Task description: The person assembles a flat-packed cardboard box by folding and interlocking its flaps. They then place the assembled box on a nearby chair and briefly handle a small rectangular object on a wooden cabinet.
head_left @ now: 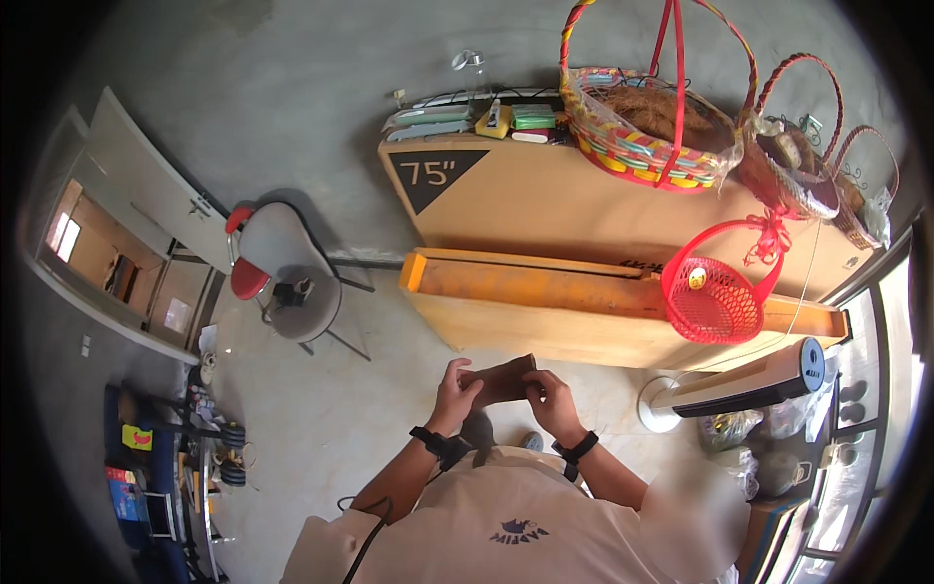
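Between my two hands, in front of my waist, is a dark brown wallet-like piece (504,382), flat and roughly oblong. My left hand (453,397) grips its left end, thumb toward the near side. At the right end, the thumb and fingers of my right hand (555,403) pinch its edge. Whether the piece is leather or cloth cannot be made out. Both wrists wear black straps, and a black cable (368,545) runs along my left forearm. The piece is held in the air above the pale floor (389,409).
Ahead, a long wooden board-like piece (545,316) stands before a large cardboard box (545,195). A red plastic basket (715,302) and several woven baskets (632,161) sit there. A grey chair (292,258) is at the left, a tower fan (744,382) at the right, shelves (161,487) lower left.
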The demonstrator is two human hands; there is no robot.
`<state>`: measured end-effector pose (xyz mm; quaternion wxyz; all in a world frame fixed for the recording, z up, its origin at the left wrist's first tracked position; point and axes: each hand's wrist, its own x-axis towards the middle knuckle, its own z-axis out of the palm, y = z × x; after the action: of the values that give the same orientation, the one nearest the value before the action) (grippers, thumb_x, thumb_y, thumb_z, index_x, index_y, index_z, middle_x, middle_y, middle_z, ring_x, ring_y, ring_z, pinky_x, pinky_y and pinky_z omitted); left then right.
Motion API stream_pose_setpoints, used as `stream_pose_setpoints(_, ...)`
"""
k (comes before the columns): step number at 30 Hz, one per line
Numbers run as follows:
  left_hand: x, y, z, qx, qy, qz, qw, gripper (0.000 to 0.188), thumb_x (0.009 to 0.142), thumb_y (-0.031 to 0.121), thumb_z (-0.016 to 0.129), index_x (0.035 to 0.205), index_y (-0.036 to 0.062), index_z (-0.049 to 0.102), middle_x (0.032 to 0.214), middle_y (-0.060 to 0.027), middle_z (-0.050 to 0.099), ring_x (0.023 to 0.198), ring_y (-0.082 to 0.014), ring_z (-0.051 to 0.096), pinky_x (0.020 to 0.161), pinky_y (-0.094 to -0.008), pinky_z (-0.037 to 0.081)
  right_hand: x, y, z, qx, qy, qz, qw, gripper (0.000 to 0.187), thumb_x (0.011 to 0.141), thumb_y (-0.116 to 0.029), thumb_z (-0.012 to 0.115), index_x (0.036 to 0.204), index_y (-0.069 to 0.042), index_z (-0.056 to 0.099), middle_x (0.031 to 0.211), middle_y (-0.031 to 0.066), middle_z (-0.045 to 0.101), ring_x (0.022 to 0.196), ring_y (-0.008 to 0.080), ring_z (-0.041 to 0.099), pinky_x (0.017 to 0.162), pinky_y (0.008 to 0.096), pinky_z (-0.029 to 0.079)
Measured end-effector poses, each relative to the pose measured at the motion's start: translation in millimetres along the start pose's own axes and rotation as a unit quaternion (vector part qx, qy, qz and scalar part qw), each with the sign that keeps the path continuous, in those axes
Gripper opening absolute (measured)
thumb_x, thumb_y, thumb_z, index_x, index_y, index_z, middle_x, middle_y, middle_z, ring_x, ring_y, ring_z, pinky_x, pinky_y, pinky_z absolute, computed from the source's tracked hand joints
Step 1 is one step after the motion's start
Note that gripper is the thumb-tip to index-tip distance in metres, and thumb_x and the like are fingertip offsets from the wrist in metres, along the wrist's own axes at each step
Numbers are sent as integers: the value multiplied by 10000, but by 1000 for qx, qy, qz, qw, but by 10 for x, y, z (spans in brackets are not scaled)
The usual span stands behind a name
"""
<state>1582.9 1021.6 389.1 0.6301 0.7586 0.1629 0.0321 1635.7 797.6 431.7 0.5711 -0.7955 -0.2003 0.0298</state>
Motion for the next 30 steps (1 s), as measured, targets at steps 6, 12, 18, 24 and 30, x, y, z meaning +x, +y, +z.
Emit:
stream_pose_setpoints(6,1123,333,50,35,12,142,989,449,882,-56,682,1289,28,512,1152,-72,585,1017,-153,622,851,-290,537,837,78,-31,-21,70,28,997,183,903,14,629,1077,-27,669,1042,166,700,869,334,710,733,371,579)
stream_pose_setpoints(12,2363,307,-22,60,-7,180,982,381,842,1,691,1212,32,602,1159,-143,668,1058,-309,651,902,-378,526,1719,595,81,-35,94,188,977,287,902,-48,619,1182,-5,658,1138,200,680,846,303,719,774,369,579)
stream_pose_setpoints(18,2937,391,-313,42,-85,175,980,142,902,9,649,1043,16,659,1040,-139,696,965,-257,693,732,-345,559,2377,573,54,-126,205,118,963,378,862,-38,639,1237,-9,602,1339,216,554,1080,347,650,865,406,563)
stream_pose_setpoints(24,3206,993,-366,27,-67,310,948,109,924,-27,606,1009,12,662,986,-134,694,889,-276,682,739,-353,555,3606,-449,-181,-306,294,-99,900,474,831,-65,706,1272,-33,537,1299,203,527,1216,413,505,1020,487,445)
stream_pose_setpoints(30,3810,2012,-365,148,41,552,820,314,821,-45,650,1126,24,631,1179,-146,618,1068,-365,599,912,-454,498,4329,-636,-61,-429,355,-77,827,724,763,-266,812,1367,-67,465,1372,205,449,1212,430,450,1045,531,372)
